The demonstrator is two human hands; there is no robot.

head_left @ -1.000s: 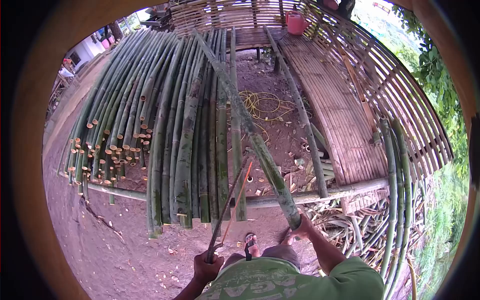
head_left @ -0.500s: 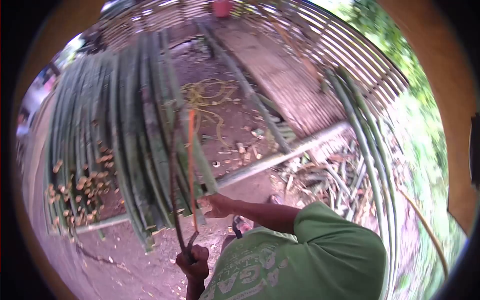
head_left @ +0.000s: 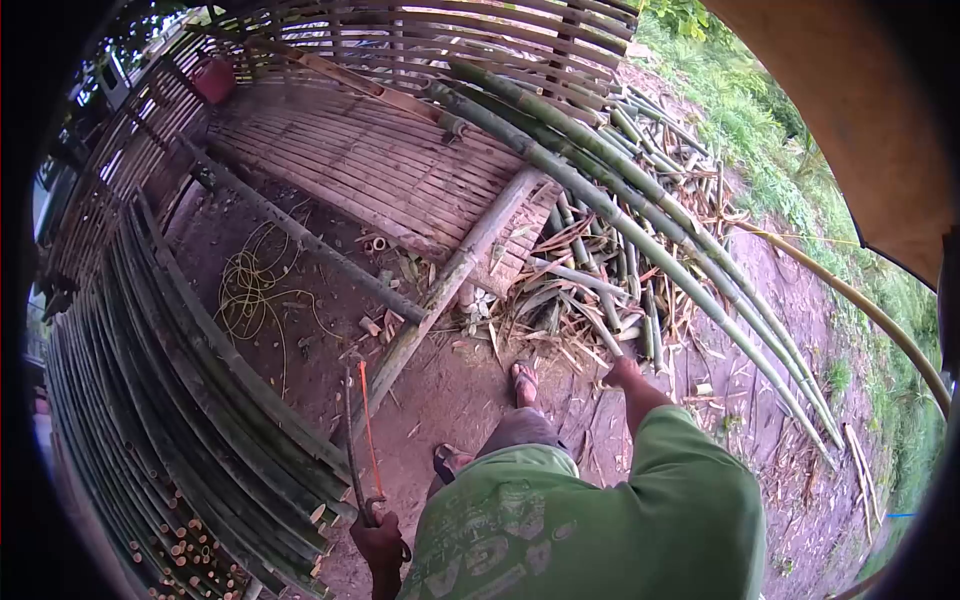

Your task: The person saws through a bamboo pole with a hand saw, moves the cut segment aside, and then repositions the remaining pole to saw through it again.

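In the head view, my left hand (head_left: 382, 545) is closed around the handle of a bow saw with a dark frame (head_left: 351, 440) and a thin orange blade (head_left: 369, 430). The saw points up and away from me, near the cut ends of the long green bamboo poles (head_left: 210, 400). My right hand (head_left: 624, 373) is stretched out to the right, overlapping the near edge of a heap of bamboo offcuts (head_left: 575, 250). I cannot tell whether its fingers hold a piece there.
A slatted bamboo platform (head_left: 370, 150) stands ahead, with a thick crossbeam (head_left: 440, 300) at its near side. Long green poles (head_left: 640, 215) lean across on the right. Tangled yellow cord (head_left: 250, 295) lies on the dirt. A red container (head_left: 213, 80) is at the back left.
My view has swung right, bringing the offcut heap toward the middle. My right hand has left the pole ends and moved right. The bow saw stays in my left hand.
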